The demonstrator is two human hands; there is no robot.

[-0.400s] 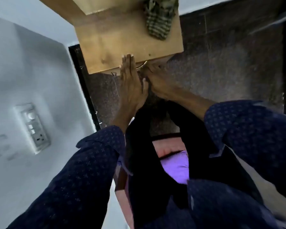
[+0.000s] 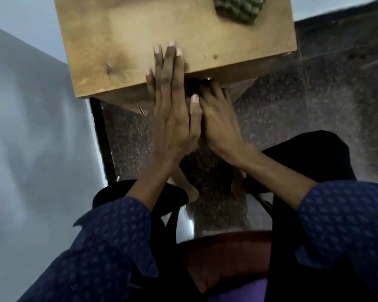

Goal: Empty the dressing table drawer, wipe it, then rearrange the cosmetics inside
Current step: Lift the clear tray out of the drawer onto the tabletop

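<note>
Here, the left hand (image 2: 172,110) lies flat, fingers straight on the tan wooden desk (image 2: 140,40), while the right hand (image 2: 218,118) beside it curls fingers under the front edge, apparently at the hidden drawer pull.

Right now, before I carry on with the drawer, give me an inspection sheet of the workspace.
Surface: wooden dressing table top, worn, marked.
Job's things: drawer handle just visible under the front edge; drawer front mostly hidden, no cosmetics in view.
Clutter: green checked cloth at the top's far right.
Grippers: left hand flat, fingers straight on the top's edge; right hand curled at the handle.
Cables: nothing seen.
Surroundings: pale wall on the left, speckled dark floor.
</note>
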